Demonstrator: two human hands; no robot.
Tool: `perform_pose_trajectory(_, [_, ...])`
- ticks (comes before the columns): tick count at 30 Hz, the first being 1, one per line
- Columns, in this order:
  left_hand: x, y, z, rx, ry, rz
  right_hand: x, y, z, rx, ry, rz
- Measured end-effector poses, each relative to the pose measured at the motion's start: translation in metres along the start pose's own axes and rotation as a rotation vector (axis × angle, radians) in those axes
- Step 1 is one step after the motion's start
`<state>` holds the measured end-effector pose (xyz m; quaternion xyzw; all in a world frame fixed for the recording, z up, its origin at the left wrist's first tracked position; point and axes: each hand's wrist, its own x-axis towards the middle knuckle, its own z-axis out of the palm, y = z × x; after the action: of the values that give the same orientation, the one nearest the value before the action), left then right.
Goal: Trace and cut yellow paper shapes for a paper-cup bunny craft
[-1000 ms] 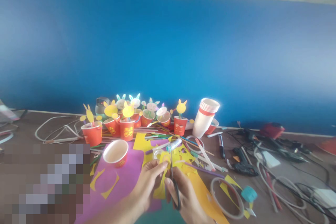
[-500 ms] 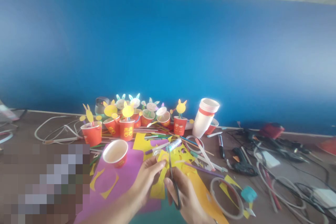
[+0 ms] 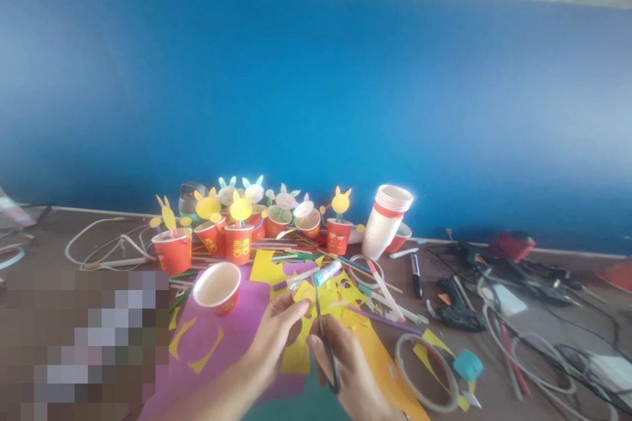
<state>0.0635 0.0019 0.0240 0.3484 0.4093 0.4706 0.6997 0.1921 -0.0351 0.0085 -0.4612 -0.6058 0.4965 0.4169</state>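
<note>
My left hand pinches a small piece of yellow paper between thumb and fingers. Close beside it, my right hand is closed round the dark handles of a pair of scissors, whose blades point up and away along the paper's right side. Whether the blades are touching the paper is hard to tell. Under the hands lie a purple sheet, yellow paper scraps and an orange-yellow sheet. A red-and-white paper cup stands on the purple sheet, left of my left hand.
Behind, several red cups hold paper rabbit-faced figures. A tilted stack of white cups leans at the back. To the right lie a black marker, a glue gun, a tape ring and tangled cables. A blue wall rises behind.
The scissors and my right hand have shifted very slightly left, and the yellow piece has turned a little in my left fingers. The rest stays put.
</note>
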Motion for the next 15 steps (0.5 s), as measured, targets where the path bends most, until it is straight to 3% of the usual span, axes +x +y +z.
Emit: perform_pose_trajectory(15, [0.0020, 0.0006, 0.0012, 0.045, -0.011, 0.024, 0.0001, 0.0031, 0.0000, 0.076, -0.012, 0.015])
